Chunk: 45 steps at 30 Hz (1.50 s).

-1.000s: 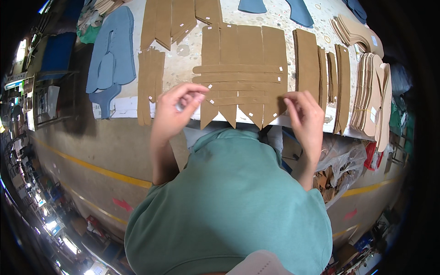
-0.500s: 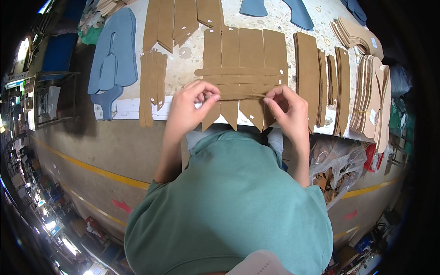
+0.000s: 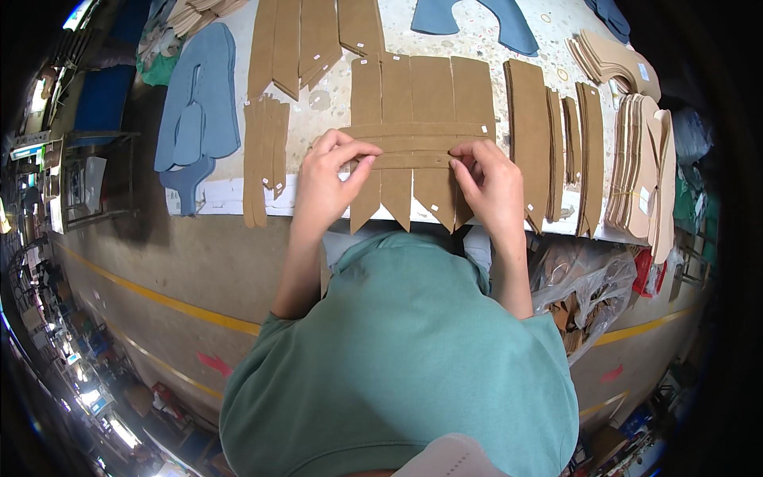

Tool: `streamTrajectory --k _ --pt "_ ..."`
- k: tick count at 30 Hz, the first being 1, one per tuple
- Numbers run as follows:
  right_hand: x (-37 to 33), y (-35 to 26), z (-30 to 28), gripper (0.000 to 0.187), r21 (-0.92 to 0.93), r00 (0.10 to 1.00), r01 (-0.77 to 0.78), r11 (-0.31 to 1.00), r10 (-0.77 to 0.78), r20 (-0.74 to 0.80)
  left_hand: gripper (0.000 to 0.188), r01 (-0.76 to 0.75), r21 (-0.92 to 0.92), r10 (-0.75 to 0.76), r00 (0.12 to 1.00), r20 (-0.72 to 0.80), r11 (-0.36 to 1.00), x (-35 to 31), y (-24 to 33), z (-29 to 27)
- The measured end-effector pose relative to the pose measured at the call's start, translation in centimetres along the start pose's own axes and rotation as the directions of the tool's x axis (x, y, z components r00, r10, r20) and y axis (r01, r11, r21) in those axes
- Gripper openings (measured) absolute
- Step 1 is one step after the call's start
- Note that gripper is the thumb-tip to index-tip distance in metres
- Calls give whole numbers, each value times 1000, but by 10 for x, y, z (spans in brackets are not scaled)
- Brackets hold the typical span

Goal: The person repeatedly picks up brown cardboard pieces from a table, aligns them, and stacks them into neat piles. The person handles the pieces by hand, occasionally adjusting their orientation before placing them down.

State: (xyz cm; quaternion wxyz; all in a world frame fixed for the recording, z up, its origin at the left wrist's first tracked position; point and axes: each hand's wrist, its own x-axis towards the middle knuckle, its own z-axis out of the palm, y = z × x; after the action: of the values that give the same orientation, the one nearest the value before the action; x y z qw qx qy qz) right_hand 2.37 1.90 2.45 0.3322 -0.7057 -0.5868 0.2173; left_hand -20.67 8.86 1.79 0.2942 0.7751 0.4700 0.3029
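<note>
Several wide brown straps (image 3: 433, 91), leather-like with pointed near ends, lie side by side in front of me. Narrow brown strips (image 3: 421, 130) cross over them from side to side. My left hand (image 3: 327, 181) pinches the nearest narrow strip (image 3: 409, 161) toward its left part, thumb against fingertips. Closer to its right part, my right hand (image 3: 493, 184) grips the same strip between thumb and fingers. The strip's outer ends are hidden by my hands. Small white labels sit on some pieces.
More brown straps (image 3: 524, 131) lie to the right, with beige cut pieces (image 3: 630, 159) beyond. Brown strips (image 3: 266, 151) and blue cut pieces (image 3: 211, 95) are on the left. Below the table's right side hangs a clear plastic bag (image 3: 584, 274) of scraps.
My right hand has shifted left and slightly up, closer to my left hand. The held strip now lies higher across the wide straps. The whole view has tilted slightly.
</note>
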Motion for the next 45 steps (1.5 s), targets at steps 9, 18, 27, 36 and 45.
streamTrajectory --k 9,18,27,36,45 --pt "3 4 -1 17 30 996 93 995 -93 8 11 69 -86 -86 973 -214 994 3 -10 -28" --pt "-8 -20 2 17 170 975 214 962 -201 -90 23 -156 -216 184 975 120 964 3 19 -9" --pt "-18 -46 11 25 494 941 327 805 -233 -244 17 -259 -256 296 948 116 931 13 53 -18" --pt "-12 -40 10 22 616 970 240 750 -169 -172 15 -124 -592 110 992 -59 797 8 49 -4" --pt "-4 11 -47 14 788 975 37 614 150 -162 8 -133 -388 76 984 -160 912 8 31 23"
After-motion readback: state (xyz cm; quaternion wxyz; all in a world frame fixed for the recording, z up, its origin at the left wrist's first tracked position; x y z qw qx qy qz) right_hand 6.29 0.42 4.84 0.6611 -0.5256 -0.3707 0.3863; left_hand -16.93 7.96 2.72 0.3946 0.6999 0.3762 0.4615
